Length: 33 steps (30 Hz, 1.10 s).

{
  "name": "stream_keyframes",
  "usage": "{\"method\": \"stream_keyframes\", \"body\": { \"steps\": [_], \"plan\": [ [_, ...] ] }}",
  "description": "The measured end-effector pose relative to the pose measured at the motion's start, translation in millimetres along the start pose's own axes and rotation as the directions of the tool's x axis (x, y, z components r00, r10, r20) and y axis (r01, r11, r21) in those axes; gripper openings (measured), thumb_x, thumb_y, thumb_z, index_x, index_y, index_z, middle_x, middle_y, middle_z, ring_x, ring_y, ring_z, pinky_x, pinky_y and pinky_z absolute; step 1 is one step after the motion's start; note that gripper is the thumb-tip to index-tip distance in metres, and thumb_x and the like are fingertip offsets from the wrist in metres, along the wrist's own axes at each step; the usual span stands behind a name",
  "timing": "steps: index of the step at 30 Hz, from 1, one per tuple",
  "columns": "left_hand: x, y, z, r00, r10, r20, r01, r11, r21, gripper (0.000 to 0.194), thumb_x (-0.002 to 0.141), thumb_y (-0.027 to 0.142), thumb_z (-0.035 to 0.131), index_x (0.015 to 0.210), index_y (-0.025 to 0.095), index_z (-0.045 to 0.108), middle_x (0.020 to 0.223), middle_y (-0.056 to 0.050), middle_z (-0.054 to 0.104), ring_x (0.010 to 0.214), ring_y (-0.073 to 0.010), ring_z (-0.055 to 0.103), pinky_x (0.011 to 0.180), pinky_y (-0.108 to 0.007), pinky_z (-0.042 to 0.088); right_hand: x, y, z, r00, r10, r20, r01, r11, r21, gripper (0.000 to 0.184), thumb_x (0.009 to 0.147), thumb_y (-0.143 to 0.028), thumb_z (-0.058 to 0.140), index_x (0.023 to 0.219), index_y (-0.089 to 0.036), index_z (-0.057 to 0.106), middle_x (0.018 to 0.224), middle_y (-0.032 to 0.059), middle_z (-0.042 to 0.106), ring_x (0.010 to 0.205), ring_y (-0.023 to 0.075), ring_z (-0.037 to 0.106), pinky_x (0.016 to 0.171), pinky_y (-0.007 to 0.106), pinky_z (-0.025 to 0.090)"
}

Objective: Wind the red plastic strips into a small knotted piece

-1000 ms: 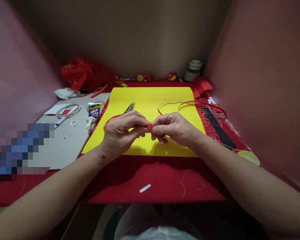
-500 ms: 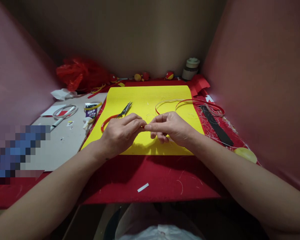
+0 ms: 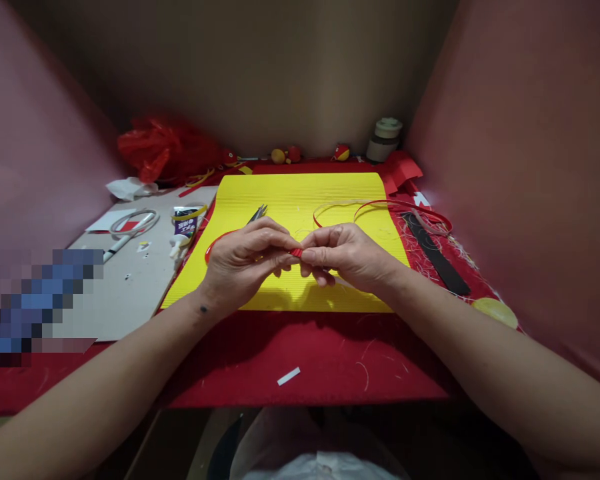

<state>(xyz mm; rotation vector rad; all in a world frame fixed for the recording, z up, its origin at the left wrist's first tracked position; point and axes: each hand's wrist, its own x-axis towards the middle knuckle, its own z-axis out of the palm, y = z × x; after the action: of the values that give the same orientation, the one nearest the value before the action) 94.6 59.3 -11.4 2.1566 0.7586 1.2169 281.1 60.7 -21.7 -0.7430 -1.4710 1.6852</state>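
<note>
Between my fingertips is a small ridged red piece [image 3: 296, 253], which looks like a coil of corrugated paper strip; most of it is hidden. My left hand [image 3: 250, 257] pinches it from the left side. From the right, my right hand [image 3: 343, 257] grips it between thumb and forefinger. Both hands hover over a yellow corrugated sheet [image 3: 300, 193]. Scissors [image 3: 259, 213] with red handles lie on the sheet, partly behind my left hand. A red strip [image 3: 380, 202] curls in loops across the sheet's right part.
On the left, a grey board [image 3: 145, 293] carries a glue tube [image 3: 184, 223] and a coiled pale strip [image 3: 135, 223]. A black strip [image 3: 437, 257] lies right. Behind stand a red bag [image 3: 165, 150], a jar [image 3: 384, 140] and small red-yellow figures [image 3: 341, 153]. A white slip [image 3: 289, 377] lies in front.
My left hand has turned and its fingers have lifted, so the red piece between the fingertips now shows. My right hand stays nearly in place. The view has shifted slightly.
</note>
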Motion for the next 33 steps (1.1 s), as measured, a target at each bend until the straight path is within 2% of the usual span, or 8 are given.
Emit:
{"method": "stream_keyframes", "body": {
  "steps": [4, 8, 17, 20, 24, 27, 29, 33],
  "plan": [
    [1, -2, -5.4, 0.992, 0.105, 0.063, -0.118, 0.962, 0.247, 0.004, 0.084, 0.017, 0.062, 0.083, 0.016, 0.066, 0.077, -0.002, 0.061, 0.056, -0.0061, 0.057, 0.051, -0.017, 0.05, -1, -4, 2, 0.993, 0.089, -0.079, -0.096, 0.992, -0.086, 0.025, 0.071, -0.036, 0.072, 0.068, -0.013, 0.064, 0.058, -0.0009, 0.064, 0.036, 0.0042, 0.048, 0.034, 0.017, 0.032],
    [4, -4, -9.4, 0.966, 0.224, 0.13, -0.258, 0.862, 0.436, 0.006, 0.085, 0.015, 0.059, 0.083, 0.017, 0.064, 0.076, -0.002, 0.065, 0.066, -0.009, 0.061, 0.061, -0.019, 0.051, -3, -7, 3, 0.984, 0.126, -0.122, -0.143, 0.98, -0.14, 0.026, 0.072, -0.036, 0.071, 0.064, -0.013, 0.062, 0.051, -0.0023, 0.06, 0.032, 0.0032, 0.042, 0.031, 0.018, 0.025],
    [1, -17, -4.7, 0.899, 0.362, 0.246, -0.431, 0.635, 0.641, 0.007, 0.087, 0.015, 0.055, 0.084, 0.014, 0.062, 0.077, -0.005, 0.066, 0.065, -0.0109, 0.062, 0.053, -0.019, 0.047, -2, 0, 11, 0.96, 0.12, -0.252, -0.163, 0.974, -0.159, 0.029, 0.066, -0.039, 0.074, 0.061, -0.014, 0.061, 0.047, -0.0021, 0.058, 0.032, 0.0037, 0.041, 0.032, 0.018, 0.028],
    [2, -13, -5.7, 0.934, 0.293, 0.204, -0.357, 0.745, 0.564, 0.007, 0.086, 0.017, 0.056, 0.084, 0.015, 0.063, 0.078, -0.005, 0.065, 0.068, -0.0112, 0.062, 0.058, -0.02, 0.049, -1, 0, 11, 0.966, 0.087, -0.241, -0.126, 0.98, -0.151, 0.029, 0.066, -0.038, 0.075, 0.058, -0.014, 0.06, 0.045, -0.0031, 0.056, 0.032, 0.0034, 0.04, 0.033, 0.018, 0.03],
    [5, -5, -4.8, 0.994, 0.044, 0.1, -0.062, 0.98, 0.187, 0.008, 0.083, 0.022, 0.061, 0.086, 0.016, 0.066, 0.08, -0.004, 0.062, 0.061, -0.01, 0.062, 0.054, -0.02, 0.052, -2, -1, 8, 0.986, 0.053, -0.159, -0.063, 0.996, -0.059, 0.027, 0.068, -0.038, 0.074, 0.063, -0.013, 0.064, 0.052, -0.002, 0.06, 0.036, 0.004, 0.045, 0.034, 0.017, 0.031],
    [5, -2, -2.1, 0.999, -0.032, 0.029, 0.032, 0.999, -0.024, 0.007, 0.081, 0.022, 0.065, 0.082, 0.015, 0.067, 0.079, -0.004, 0.06, 0.056, -0.0091, 0.061, 0.049, -0.019, 0.052, -1, -2, 6, 0.995, 0.052, -0.09, -0.05, 0.998, 0.028, 0.028, 0.068, -0.039, 0.074, 0.066, -0.013, 0.064, 0.056, -0.0007, 0.063, 0.038, 0.0046, 0.048, 0.034, 0.017, 0.032],
    [4, -3, -1.5, 1.0, -0.011, 0.018, 0.011, 1.0, 0.004, 0.005, 0.082, 0.02, 0.064, 0.08, 0.015, 0.066, 0.077, -0.004, 0.06, 0.056, -0.0085, 0.06, 0.049, -0.019, 0.051, -1, -2, 5, 0.993, 0.075, -0.088, -0.073, 0.997, 0.03, 0.028, 0.067, -0.038, 0.074, 0.065, -0.013, 0.063, 0.055, -0.0004, 0.063, 0.037, 0.0048, 0.048, 0.033, 0.017, 0.032],
    [4, -9, -4.5, 0.986, 0.119, 0.118, -0.146, 0.955, 0.258, 0.006, 0.085, 0.018, 0.059, 0.081, 0.016, 0.064, 0.073, -0.002, 0.061, 0.055, -0.0072, 0.057, 0.049, -0.017, 0.048, -1, -2, 3, 0.979, 0.147, -0.139, -0.161, 0.983, -0.093, 0.028, 0.068, -0.038, 0.074, 0.062, -0.013, 0.062, 0.051, -0.0005, 0.061, 0.033, 0.0042, 0.042, 0.03, 0.018, 0.026]
  ]
}}
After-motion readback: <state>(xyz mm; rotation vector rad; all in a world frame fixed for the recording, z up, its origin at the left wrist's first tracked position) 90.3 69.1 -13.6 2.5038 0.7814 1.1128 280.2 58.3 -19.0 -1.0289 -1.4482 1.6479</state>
